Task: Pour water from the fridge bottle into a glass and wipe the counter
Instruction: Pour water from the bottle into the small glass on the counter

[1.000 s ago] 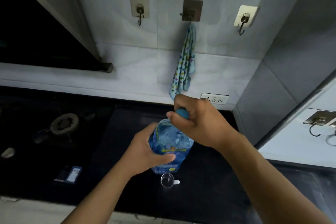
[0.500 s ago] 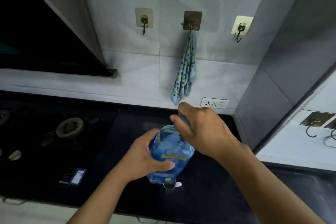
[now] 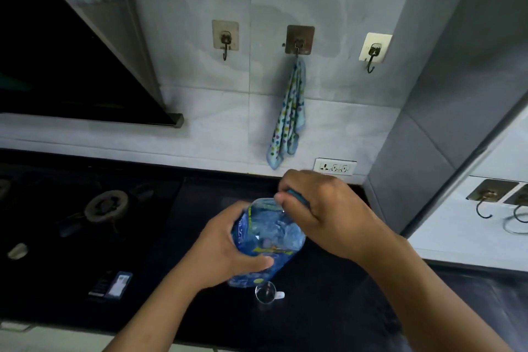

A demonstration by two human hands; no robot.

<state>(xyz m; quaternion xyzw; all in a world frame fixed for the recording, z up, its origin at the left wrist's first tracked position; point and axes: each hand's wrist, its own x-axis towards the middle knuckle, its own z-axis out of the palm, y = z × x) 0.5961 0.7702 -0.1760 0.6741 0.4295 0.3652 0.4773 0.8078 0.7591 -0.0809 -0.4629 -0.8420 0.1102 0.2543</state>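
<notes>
A clear blue plastic water bottle [image 3: 270, 240] is held above the black counter [image 3: 328, 308], its top leaning away from me. My left hand [image 3: 225, 251] wraps around its body from the left. My right hand [image 3: 323, 214] is closed over the blue cap [image 3: 297, 197] at the bottle's top, which shows only partly between the fingers. A small clear glass [image 3: 265, 293] stands on the counter just below the bottle's base, partly covered by it. A dotted blue cloth [image 3: 288, 120] hangs from the middle wall hook.
A gas burner [image 3: 107, 206] sits on the dark stove at left, with a small blue box [image 3: 114, 286] near the front edge. A wall socket [image 3: 335, 166] is behind my hands. A grey wall corner [image 3: 414, 151] rises at right. Empty hooks [image 3: 225, 43] flank the cloth.
The view has tilted up slightly and shifted. Both hands stay on the bottle; the bottle leans a little more and now covers part of the glass.
</notes>
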